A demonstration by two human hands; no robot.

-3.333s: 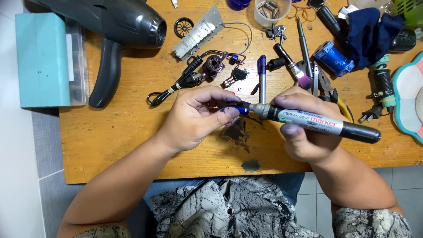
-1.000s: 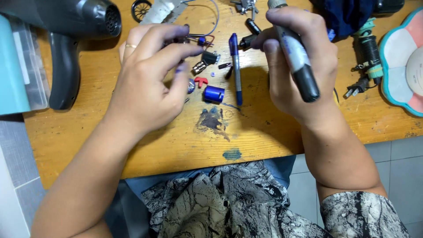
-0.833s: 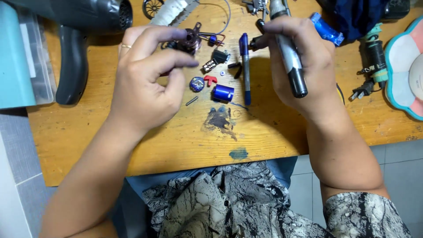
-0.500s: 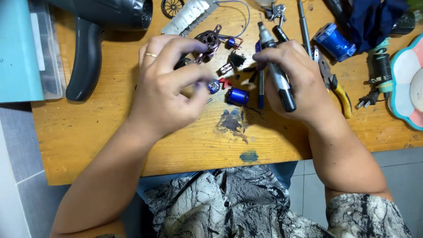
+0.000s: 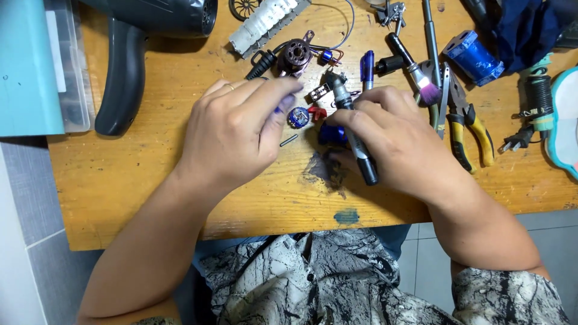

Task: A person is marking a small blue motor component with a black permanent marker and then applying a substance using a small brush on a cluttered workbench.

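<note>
Looking down at a wooden table (image 5: 150,198) covered in bits and tools. The right hand (image 5: 397,141) is wrapping its fingers around a black marker (image 5: 352,129), closed snugly on the barrel, with the marker pointing up and away from the body and its lower end sticking out below the fingers. Just under that hand a small blue cylinder (image 5: 331,133) is peeking out on the table; can't tell whether the fingers are actually touching it.

The left hand (image 5: 238,129) is hovering right beside, fingers curled and partly closed, fingertips pointing toward a little round blue part (image 5: 298,117) and a tiny red piece (image 5: 317,112). Something purple is showing at the fingertips, but I can't tell if it's being pinched or just lying there. A short dark pin (image 5: 289,140) is lying on the table just below the thumb.

Further back, a small round motor (image 5: 295,55) with wires is sitting near a white ribbed piece (image 5: 265,21). A black hair dryer (image 5: 138,42) is lying at the far left next to a teal box (image 5: 27,66). Off to the right: a blue pen (image 5: 366,67), a brush (image 5: 415,69), yellow-handled pliers (image 5: 466,123) and a bigger blue cylinder (image 5: 469,54).
</note>
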